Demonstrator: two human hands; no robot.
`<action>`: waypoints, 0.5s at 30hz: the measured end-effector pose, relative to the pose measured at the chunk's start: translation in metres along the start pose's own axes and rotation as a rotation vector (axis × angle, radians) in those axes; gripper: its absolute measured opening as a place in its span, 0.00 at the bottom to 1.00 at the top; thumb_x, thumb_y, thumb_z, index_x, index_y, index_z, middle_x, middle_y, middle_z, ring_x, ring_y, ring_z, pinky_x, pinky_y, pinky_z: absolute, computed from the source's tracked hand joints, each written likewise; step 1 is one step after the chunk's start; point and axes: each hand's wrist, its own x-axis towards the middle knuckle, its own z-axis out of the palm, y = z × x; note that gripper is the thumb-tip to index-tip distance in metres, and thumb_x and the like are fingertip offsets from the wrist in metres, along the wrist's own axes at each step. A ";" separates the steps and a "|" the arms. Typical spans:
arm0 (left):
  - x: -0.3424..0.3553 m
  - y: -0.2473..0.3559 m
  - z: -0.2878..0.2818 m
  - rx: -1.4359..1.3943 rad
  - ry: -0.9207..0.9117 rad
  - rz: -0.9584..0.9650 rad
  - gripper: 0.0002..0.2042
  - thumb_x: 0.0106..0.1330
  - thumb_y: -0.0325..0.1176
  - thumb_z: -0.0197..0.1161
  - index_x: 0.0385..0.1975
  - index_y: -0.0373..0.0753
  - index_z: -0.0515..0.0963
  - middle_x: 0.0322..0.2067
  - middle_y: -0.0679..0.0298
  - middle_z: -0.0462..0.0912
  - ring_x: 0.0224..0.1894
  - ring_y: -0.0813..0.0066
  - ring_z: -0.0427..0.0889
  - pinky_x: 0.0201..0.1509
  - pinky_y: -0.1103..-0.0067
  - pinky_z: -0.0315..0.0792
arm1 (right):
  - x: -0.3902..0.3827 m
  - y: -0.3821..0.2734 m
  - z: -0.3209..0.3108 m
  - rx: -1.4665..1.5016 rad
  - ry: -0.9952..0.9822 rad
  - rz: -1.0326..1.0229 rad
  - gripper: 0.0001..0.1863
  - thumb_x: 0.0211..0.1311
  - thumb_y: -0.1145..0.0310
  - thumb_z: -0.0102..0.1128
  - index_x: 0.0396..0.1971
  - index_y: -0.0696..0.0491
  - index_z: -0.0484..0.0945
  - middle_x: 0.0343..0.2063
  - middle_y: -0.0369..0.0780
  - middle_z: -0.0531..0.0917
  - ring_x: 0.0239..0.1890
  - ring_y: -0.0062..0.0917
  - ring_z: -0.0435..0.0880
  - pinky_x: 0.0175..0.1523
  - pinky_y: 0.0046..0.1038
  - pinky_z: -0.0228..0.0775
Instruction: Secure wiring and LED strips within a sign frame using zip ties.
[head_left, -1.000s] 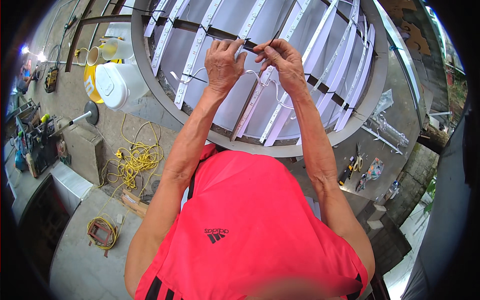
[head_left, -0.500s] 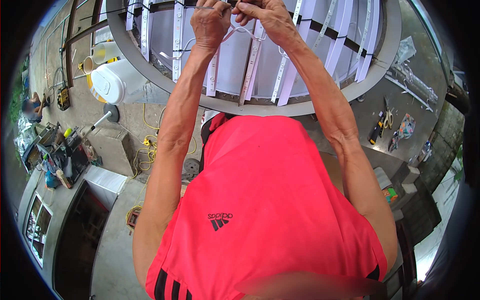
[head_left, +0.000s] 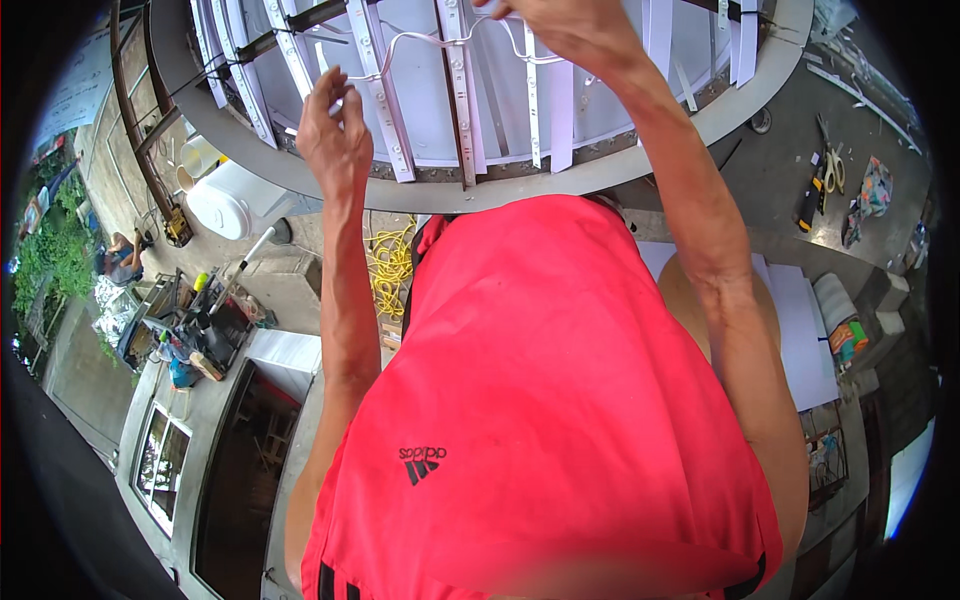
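Observation:
A large round grey-rimmed frame lies before me, crossed by dark bars and white light strips dotted with small lenses. My left hand is over its near left part, fingers bent but apart, with nothing visible in them. A thin white wire runs loosely across the strips between my hands. At the top edge my right hand has its fingertips together where the wire rises to them; part of this hand is cut off.
To the right, scissors, a yellow-black cutter knife and a patterned cloth lie on a grey surface. A white bucket and a coiled yellow cord are at the left. Farther left, a person crouches.
My hands have parted: the left has drawn back toward me and leftward, while the right has moved right and up. The view has shifted too, and the white wire now stretches wider.

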 end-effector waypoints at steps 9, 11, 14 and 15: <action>-0.058 -0.002 -0.009 0.277 -0.366 -0.280 0.24 0.66 0.40 0.61 0.54 0.25 0.73 0.43 0.42 0.83 0.46 0.57 0.85 0.51 0.71 0.76 | -0.147 0.008 -0.157 -0.171 0.761 -0.009 0.11 0.65 0.70 0.60 0.42 0.60 0.81 0.31 0.38 0.85 0.29 0.16 0.82 0.32 0.16 0.71; -0.056 -0.009 -0.005 0.285 -0.395 -0.275 0.25 0.67 0.42 0.60 0.55 0.26 0.73 0.44 0.42 0.82 0.47 0.56 0.84 0.51 0.70 0.76 | -0.184 0.026 -0.189 -0.299 0.873 0.133 0.10 0.65 0.70 0.60 0.41 0.59 0.82 0.30 0.37 0.85 0.29 0.15 0.82 0.32 0.16 0.72; -0.053 -0.017 -0.001 0.280 -0.409 -0.254 0.25 0.67 0.43 0.59 0.55 0.27 0.73 0.46 0.43 0.82 0.48 0.55 0.84 0.52 0.70 0.76 | -0.233 0.063 -0.225 -0.579 0.991 0.452 0.10 0.61 0.69 0.62 0.38 0.57 0.84 0.26 0.38 0.85 0.27 0.20 0.83 0.35 0.22 0.74; -0.050 -0.020 0.000 0.336 -0.439 -0.236 0.26 0.67 0.44 0.59 0.55 0.27 0.73 0.42 0.45 0.84 0.44 0.59 0.85 0.48 0.71 0.76 | -0.247 0.076 -0.233 -0.702 0.903 0.542 0.10 0.60 0.67 0.62 0.37 0.57 0.84 0.27 0.41 0.86 0.29 0.26 0.85 0.37 0.26 0.75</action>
